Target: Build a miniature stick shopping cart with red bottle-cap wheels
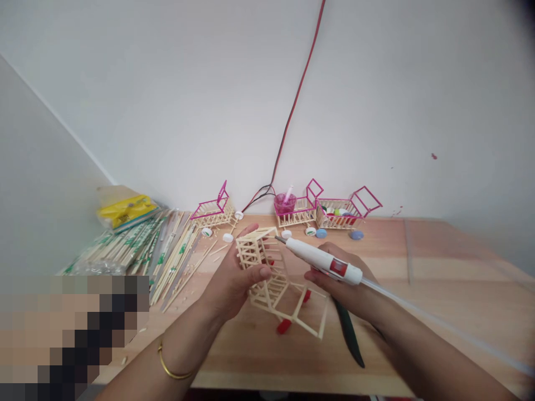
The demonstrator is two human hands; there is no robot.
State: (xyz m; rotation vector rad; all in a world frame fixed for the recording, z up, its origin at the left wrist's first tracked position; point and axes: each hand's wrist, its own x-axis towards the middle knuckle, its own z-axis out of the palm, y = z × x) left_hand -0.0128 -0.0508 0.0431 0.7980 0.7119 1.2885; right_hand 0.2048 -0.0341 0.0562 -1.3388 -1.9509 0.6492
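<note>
My left hand (234,284) is closed around a small cart frame (271,292) built of pale wooden sticks. The frame is tilted, its stick handle pointing down to the right, and red pieces sit near that end. A white hot glue gun (321,260) is gripped in my right hand (346,278), with a clear glue stick running out of its back. The gun's metal tip is at the top edge of the frame; whether they touch I cannot tell. Under my right hand lies a long dark green tapered thing (350,337).
Small stick carts with magenta rims (213,211), (298,214), (340,214) stand along the wall on bottle-cap wheels. One bears a magenta cup (285,204). Bundled sticks (129,242) and a yellow packet (125,213) lie left. A red-black cable (292,106) hangs down the wall. Pixelation covers the lower left.
</note>
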